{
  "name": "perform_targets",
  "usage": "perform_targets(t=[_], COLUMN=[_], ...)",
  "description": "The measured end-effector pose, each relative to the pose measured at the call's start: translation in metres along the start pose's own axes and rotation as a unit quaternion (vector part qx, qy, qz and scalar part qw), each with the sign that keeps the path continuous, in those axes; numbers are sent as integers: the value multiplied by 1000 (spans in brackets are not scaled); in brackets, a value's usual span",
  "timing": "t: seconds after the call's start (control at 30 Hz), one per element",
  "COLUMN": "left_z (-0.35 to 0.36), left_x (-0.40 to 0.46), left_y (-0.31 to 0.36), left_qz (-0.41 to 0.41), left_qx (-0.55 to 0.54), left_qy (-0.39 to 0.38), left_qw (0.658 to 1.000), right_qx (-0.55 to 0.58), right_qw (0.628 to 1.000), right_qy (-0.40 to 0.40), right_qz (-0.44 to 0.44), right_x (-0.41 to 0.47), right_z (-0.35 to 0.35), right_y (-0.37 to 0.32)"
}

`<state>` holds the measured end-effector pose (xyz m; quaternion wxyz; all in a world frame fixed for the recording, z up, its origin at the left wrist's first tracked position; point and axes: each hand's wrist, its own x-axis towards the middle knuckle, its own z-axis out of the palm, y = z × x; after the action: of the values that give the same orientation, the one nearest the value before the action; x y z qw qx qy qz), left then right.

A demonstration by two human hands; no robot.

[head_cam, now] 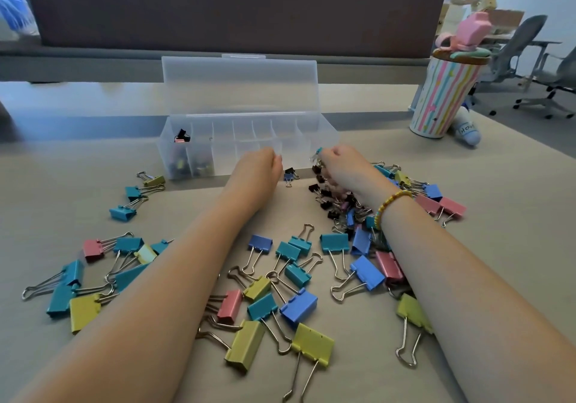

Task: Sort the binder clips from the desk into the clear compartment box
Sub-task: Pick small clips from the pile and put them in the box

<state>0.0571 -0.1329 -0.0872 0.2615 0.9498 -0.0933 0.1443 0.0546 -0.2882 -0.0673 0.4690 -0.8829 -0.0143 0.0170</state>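
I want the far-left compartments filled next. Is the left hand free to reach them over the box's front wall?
Probably yes. The left hand is at the clear box's front wall, the lid stands open, and nothing blocks the way leftward to the compartments with small clips.

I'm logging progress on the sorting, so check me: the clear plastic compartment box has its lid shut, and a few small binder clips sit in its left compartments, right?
Not quite. The head view shows the clear plastic compartment box with its lid open, standing upright behind the compartments. The rest holds: a few small binder clips do sit in its left compartments.
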Motion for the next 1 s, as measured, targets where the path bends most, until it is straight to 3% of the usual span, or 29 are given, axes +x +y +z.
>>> perform_targets(t=[0.07, 0.1, 0.17, 0.2, 0.3, 0.4, 0.6, 0.67, 0.77, 0.8, 0.83, 0.9, 1.0], left_z=[-3, -6, -14, -17, -23, -24, -22, -20, -11, -7, -3, 0, -1], left_x=[3, 4, 3, 3, 2, 0, -4, -2, 1, 2, 3, 1, -2], left_y=[2, 5, 10, 11, 11, 11, 14, 16, 13, 10, 6, 1, 4], left_qz=[-49, -81, -134, -144, -160, -181, -217, -236, -170, -117, -63, 2, 62], left_qx=[-160, -278, -495, -554, -602, -631, -625, -585, -310, -189, -89, 34, 147], left_qy=[-2, -20, -68, -81, -103, -127, -176, -164, -121, -98, -73, -60, -111], left_qw=[986, 957, 856, 816, 776, 743, 729, 759, 927, 970, 991, 998, 981], right_qx=[241, 333, 453, 489, 533, 534, 499, 484, 395, 340, 263, 48, -239], right_qw=[967, 936, 881, 861, 834, 834, 859, 868, 913, 936, 962, 999, 965], right_qy=[-56, -84, -116, -122, -115, -83, -72, -68, -60, -57, -48, -17, 10], right_qz=[59, 69, 72, 73, 87, 111, 93, 93, 81, 70, 54, -2, -109], right_x=[-2, -3, -3, -3, -2, 0, -5, -7, -7, -7, -6, -7, -9], right_z=[-6, -9, -14, -16, -17, -16, -16, -15, -11, -9, -6, 1, 13], right_y=[-3, -2, -1, 1, 3, 5, 2, 2, 2, 0, -1, -5, -2])
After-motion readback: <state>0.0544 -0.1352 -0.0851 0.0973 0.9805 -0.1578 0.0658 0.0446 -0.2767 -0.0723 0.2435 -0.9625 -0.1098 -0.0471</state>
